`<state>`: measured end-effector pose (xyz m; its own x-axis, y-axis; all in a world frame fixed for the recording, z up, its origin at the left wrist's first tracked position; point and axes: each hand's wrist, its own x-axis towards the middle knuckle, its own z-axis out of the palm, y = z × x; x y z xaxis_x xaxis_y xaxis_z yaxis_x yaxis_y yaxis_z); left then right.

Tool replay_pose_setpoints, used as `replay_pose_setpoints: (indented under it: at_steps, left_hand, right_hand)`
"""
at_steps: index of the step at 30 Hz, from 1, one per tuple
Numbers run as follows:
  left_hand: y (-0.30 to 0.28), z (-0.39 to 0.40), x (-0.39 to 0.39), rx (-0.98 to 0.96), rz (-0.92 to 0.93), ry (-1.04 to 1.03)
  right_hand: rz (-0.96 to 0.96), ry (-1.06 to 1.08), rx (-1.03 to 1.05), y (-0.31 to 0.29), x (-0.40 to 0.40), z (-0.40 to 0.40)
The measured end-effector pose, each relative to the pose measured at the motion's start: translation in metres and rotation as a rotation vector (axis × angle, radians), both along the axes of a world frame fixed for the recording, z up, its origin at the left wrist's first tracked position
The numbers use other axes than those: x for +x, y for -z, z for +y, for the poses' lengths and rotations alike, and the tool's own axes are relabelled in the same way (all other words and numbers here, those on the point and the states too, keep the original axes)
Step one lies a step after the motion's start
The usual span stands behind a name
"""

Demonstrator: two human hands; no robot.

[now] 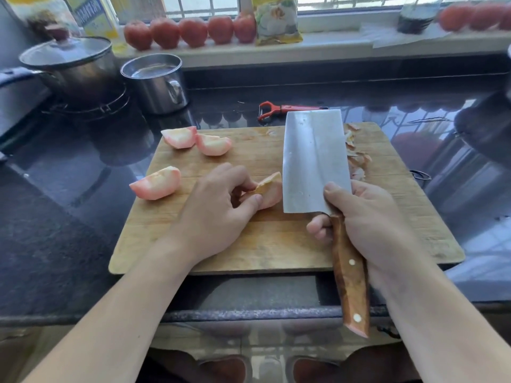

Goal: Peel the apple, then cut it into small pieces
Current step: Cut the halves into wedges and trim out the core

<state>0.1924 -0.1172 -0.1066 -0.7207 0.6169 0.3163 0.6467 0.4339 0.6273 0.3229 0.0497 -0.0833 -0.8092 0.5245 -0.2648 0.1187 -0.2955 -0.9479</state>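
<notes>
Head view looks down on a wooden cutting board (276,244) lying on a dark, glossy worktop (69,217), with its near edge at the worktop's front edge. On the board the left hand (218,211) pinches a peeled apple quarter (269,190) between thumb and curled fingers, near the board's middle. Just to its right the right hand (367,217) grasps a cleaver (315,161) by its wooden handle, the forefinger lying against the flat of the blade; the broad blade stands beside the held quarter, and whether it touches the fruit cannot be told. Three more peeled quarters lie on the board: one (156,183) at the left edge and two (179,137) (214,145) touching each other by the far left corner. Thin peel scraps (358,161) sit along the board's far right part, behind the blade. Beyond the far edge a red peeler (279,109) rests on the worktop. Towards the worktop's far left stand a lidded pot (72,64) and a steel mug (157,81). Red tomatoes (190,31) line the windowsill beyond.
</notes>
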Motion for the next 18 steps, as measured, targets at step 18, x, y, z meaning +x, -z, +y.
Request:
replay_pose_setpoints:
  at_steps: [18]
  left_hand:
    - [-0.001, 0.001, 0.001, 0.011, 0.023, 0.034]
  right_hand:
    - [0.015, 0.040, 0.010, 0.002, -0.014, -0.002]
